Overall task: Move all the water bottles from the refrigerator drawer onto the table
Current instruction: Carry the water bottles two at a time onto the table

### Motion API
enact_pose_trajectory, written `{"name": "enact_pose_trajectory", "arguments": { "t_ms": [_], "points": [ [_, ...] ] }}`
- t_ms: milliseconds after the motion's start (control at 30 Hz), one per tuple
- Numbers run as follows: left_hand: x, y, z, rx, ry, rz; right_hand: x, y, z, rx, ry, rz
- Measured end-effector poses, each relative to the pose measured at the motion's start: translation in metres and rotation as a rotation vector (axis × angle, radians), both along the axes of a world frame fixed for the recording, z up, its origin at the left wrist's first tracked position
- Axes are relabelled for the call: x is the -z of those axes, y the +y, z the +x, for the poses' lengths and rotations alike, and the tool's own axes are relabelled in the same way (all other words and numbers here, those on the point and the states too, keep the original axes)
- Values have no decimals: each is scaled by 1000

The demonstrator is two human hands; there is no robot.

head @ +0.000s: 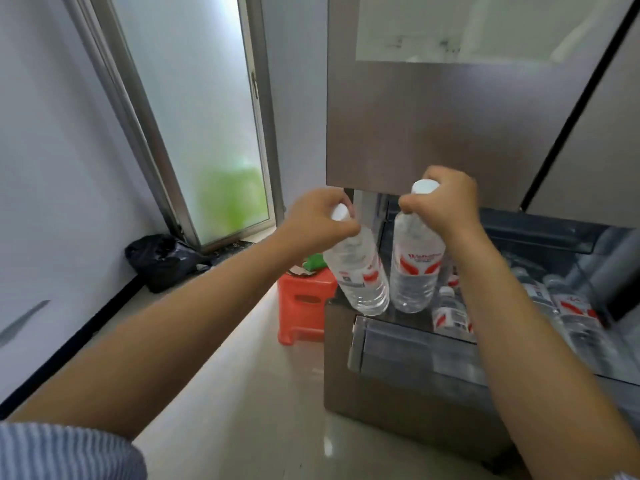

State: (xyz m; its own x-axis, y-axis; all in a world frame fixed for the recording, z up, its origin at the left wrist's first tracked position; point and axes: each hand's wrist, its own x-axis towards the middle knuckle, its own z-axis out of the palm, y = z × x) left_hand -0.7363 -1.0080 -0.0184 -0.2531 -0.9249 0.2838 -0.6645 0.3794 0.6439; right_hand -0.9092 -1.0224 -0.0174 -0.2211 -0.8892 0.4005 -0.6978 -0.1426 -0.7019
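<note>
My left hand grips the neck of a clear water bottle with a white cap and red-and-white label; it hangs tilted over the drawer's left front corner. My right hand holds a second water bottle by its neck, upright, just right of the first. Both are lifted above the open refrigerator drawer. Several more bottles lie inside the drawer, partly hidden behind my right forearm. No table is in view.
The closed refrigerator door rises straight behind the hands. An orange plastic stool with a green object on it stands left of the drawer. A black bag lies by the frosted window. Pale floor spreads to the left.
</note>
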Motion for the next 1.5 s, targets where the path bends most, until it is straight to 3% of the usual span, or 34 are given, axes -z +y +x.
{"name": "enact_pose_trajectory", "arguments": {
  "t_ms": [167,400,633,833,1100,1367,1500],
  "points": [
    [-37,82,75,-170,-53,-93,-36,65,81,-158,-100,-74],
    [-38,220,218,-486,-150,72,-48,153,231,-572,-172,47],
    [-21,372,356,-827,-224,267,-24,236,408,-1075,28,177],
    [-5,472,464,-1109,-216,396,6,299,566,-1351,156,206],
    [19,535,637,-1415,-128,622,39,343,784,-1537,266,108],
    [27,563,799,-1476,-196,626,47,381,960,-1631,472,70],
    [30,575,882,-1438,-229,626,49,391,1040,-1611,487,142]
  ]
}}
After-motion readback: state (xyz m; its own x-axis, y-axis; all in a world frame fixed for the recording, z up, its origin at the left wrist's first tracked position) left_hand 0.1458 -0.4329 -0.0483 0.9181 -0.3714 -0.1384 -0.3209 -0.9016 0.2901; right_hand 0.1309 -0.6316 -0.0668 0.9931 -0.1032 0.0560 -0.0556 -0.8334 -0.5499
